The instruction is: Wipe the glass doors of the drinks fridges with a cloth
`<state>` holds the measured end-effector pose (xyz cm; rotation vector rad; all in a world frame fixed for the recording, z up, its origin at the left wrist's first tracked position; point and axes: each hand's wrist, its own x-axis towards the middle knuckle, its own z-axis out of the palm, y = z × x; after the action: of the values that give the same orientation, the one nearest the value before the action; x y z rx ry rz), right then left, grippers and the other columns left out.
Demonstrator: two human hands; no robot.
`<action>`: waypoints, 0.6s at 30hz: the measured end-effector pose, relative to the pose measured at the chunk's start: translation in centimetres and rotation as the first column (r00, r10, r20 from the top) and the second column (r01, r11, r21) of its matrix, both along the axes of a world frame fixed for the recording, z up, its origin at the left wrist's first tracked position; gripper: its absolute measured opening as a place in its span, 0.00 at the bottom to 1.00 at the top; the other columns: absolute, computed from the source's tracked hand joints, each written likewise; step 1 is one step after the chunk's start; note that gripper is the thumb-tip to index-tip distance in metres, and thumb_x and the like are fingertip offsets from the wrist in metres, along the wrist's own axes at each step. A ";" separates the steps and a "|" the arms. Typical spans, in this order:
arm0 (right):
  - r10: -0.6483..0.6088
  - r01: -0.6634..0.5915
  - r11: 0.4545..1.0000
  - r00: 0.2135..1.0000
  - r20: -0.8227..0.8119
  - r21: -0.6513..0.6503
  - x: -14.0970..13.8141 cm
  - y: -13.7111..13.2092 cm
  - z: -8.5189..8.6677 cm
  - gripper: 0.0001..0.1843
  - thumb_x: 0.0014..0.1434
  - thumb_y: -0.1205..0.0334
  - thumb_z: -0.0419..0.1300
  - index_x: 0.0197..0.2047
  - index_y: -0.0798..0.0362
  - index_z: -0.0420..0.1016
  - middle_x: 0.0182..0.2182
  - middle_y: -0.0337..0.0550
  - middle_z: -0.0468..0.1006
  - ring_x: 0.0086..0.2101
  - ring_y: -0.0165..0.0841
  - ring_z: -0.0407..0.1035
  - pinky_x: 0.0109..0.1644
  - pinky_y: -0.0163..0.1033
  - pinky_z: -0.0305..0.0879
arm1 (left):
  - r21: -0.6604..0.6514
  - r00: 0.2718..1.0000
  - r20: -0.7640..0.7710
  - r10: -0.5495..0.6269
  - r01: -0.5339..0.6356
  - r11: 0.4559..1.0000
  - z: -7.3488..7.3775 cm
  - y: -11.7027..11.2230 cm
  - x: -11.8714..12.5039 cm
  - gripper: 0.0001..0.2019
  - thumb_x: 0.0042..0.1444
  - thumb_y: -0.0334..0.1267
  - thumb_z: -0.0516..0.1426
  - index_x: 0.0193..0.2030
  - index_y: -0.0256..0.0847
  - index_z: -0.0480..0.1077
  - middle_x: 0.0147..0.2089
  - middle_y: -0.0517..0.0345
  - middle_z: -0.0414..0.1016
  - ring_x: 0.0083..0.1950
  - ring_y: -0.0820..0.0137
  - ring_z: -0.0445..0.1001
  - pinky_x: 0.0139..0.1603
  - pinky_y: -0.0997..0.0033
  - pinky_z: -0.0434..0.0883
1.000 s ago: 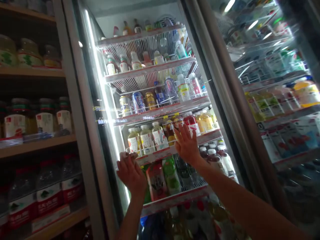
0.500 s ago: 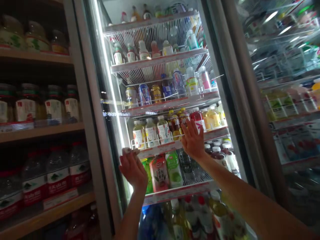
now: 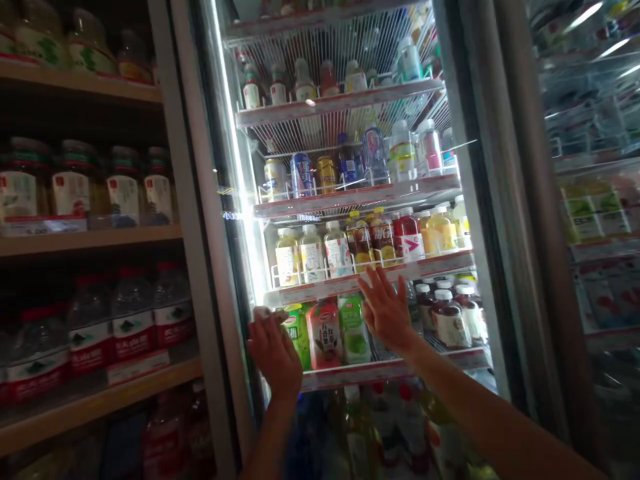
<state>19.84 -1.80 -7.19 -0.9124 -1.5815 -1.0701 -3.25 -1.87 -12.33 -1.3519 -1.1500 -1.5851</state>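
Note:
I face a lit drinks fridge (image 3: 480,200) with a glass door. My left hand (image 3: 274,357) is raised against the glass near the door's left edge, its fingers bent over a small pale cloth (image 3: 263,313). My right hand (image 3: 387,312) is open with fingers spread, flat on the glass. It lies in front of the green and red bottles (image 3: 325,333) and just below the shelf rail (image 3: 350,283). Above that rail stand yellow, brown and red bottles (image 3: 383,240).
Wooden shelves (image 3: 90,240) on the left hold jars and large water bottles (image 3: 130,320). A second glass-fronted fridge (image 3: 595,200) stands on the right, past a dark door frame (image 3: 520,267). Higher fridge shelves carry cans (image 3: 303,175) and small bottles.
Both hands have slid down the glass. The right one went from the yellow and red bottle row to the row below. The view has shifted left and down.

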 end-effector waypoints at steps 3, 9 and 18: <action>0.001 -0.001 1.000 1.000 -0.026 0.001 -0.4 0.2 -0.2 0.28 0.60 0.63 0.49 0.64 0.50 0.55 0.64 0.48 0.56 0.65 0.38 0.40 0.66 0.56 0.30 | 0.050 0.946 -0.325 -0.009 0.027 0.998 -1.6 -0.1 4.9 0.25 0.59 0.28 0.49 0.64 0.40 0.56 0.66 0.47 0.55 0.70 0.61 0.46 0.67 0.52 0.48; 0.015 -0.015 0.999 1.000 0.005 0.032 0.4 0.1 -0.7 0.27 0.60 0.63 0.49 0.63 0.49 0.56 0.63 0.49 0.58 0.65 0.38 0.43 0.66 0.56 0.29 | 0.054 0.900 -0.436 -0.019 0.047 0.997 -3.2 0.1 5.2 0.25 0.59 0.30 0.49 0.64 0.42 0.55 0.64 0.51 0.60 0.69 0.66 0.48 0.69 0.56 0.42; 0.061 -0.060 0.998 0.998 0.031 -0.004 -1.1 -0.9 -4.4 0.26 0.61 0.63 0.50 0.63 0.51 0.57 0.62 0.51 0.59 0.65 0.38 0.43 0.67 0.56 0.32 | 0.029 0.950 -0.312 -0.027 0.038 0.999 -4.4 -0.3 5.1 0.28 0.60 0.29 0.48 0.67 0.41 0.47 0.68 0.49 0.51 0.70 0.64 0.44 0.68 0.54 0.45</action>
<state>18.79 -2.69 -11.56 -0.8480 -1.6264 -1.0444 1.86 -2.21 -16.75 -1.5397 -0.9077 -1.3457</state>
